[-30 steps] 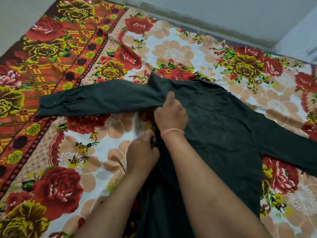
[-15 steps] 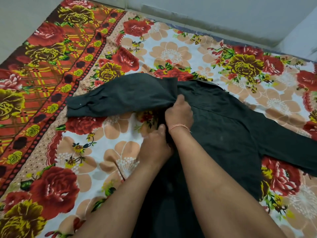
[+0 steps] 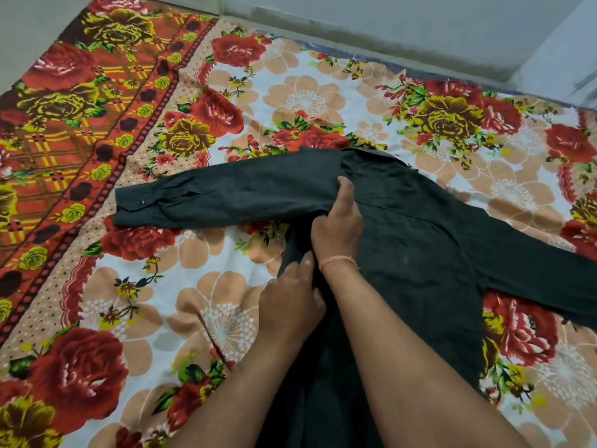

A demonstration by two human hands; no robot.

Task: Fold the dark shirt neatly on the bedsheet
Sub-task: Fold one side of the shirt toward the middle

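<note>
The dark shirt (image 3: 420,253) is lying on the bedsheet (image 3: 181,286), its sleeve (image 3: 226,195) stretching leftward from the right hand (image 3: 337,227) gripping the shoulder, the left hand (image 3: 290,305) pinching the side edge just nearer.

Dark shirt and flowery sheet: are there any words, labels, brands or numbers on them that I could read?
None can be read.
The dark shirt shows no label or print, only a plain cuff button.
The bedsheet carries flowers and checks, no letters.
</note>
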